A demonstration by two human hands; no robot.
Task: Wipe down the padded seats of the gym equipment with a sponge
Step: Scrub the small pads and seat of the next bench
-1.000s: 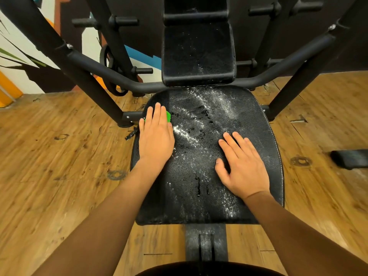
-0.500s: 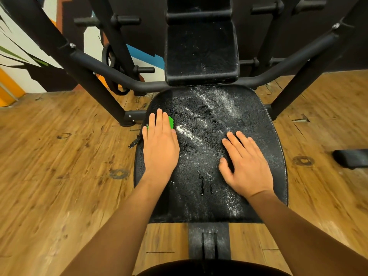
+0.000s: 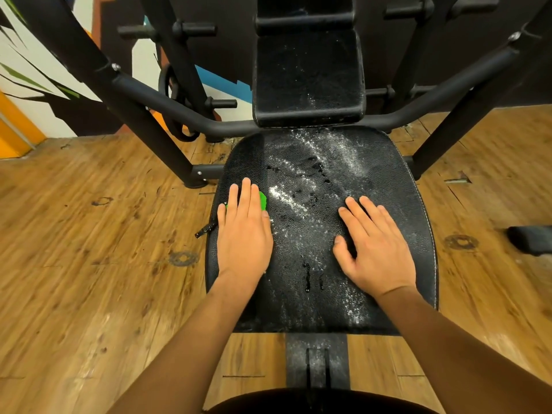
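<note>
Sponge point(image 3: 263, 201), bright green, lies on the left part of the black padded seat point(image 3: 352, 174), pinned flat beneath the left hand point(image 3: 243, 237). Only its edge peeks out past the fingers point(image 3: 246, 194), which lie straight and close together on top of it. The right hand point(image 3: 375, 249) rests flat on the seat's right side, fingers slightly spread. White streaks and wet spots mark the seat between the hands.

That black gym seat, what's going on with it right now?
A person is wiping the padded seat. Their left hand presses a green sponge flat near its left edge, while the right hand rests flat on the right side. White streaks and dark droplets cover the middle, and the back pad is speckled.
</note>
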